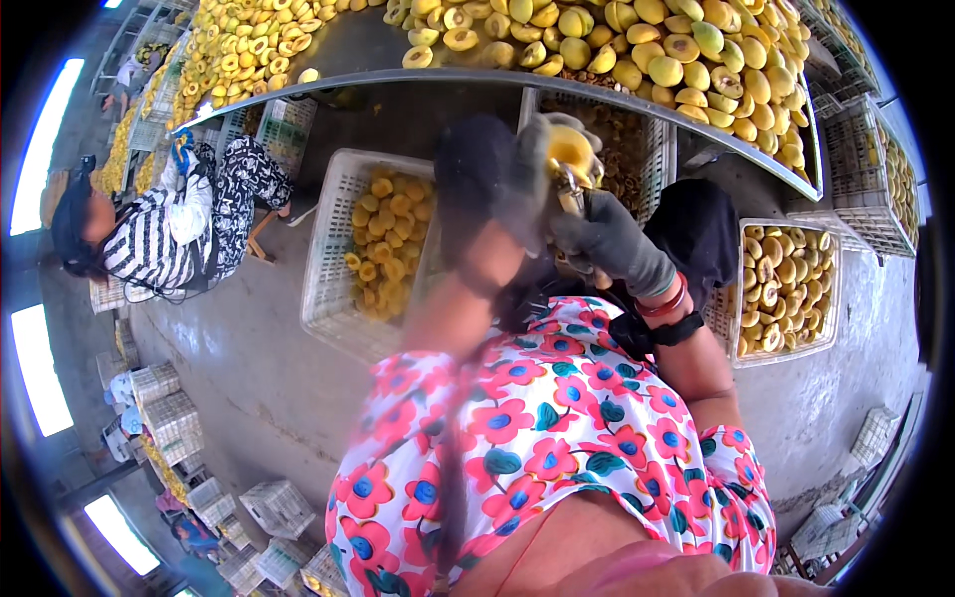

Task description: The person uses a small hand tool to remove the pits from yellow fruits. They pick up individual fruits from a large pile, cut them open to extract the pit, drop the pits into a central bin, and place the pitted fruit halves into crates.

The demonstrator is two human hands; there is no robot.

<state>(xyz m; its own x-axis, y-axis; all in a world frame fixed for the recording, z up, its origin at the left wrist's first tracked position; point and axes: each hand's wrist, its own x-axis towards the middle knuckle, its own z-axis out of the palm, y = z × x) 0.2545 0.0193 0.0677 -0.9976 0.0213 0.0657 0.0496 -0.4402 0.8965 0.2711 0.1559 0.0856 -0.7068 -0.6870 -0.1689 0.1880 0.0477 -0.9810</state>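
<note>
My left hand (527, 169), in a grey work glove and partly smeared by motion, has its fingers wrapped round a yellow peach (569, 147) over my lap. My right hand (619, 244), also gloved, is closed on a metal hand tool (571, 195). The tool's upper end touches the peach or lies just under it; the exact contact is hidden. Its handle end (601, 279) shows below my right fingers. Beyond both hands, a crate (657, 164) holding brown scraps stands partly under the table edge.
A metal-edged table (477, 74) heaped with peaches spans the far side. White crates of peaches stand at left (323, 239) and right (786, 355). A seated person (189, 219) in striped clothing is at far left. Stacked crates (169, 418) stand behind that person.
</note>
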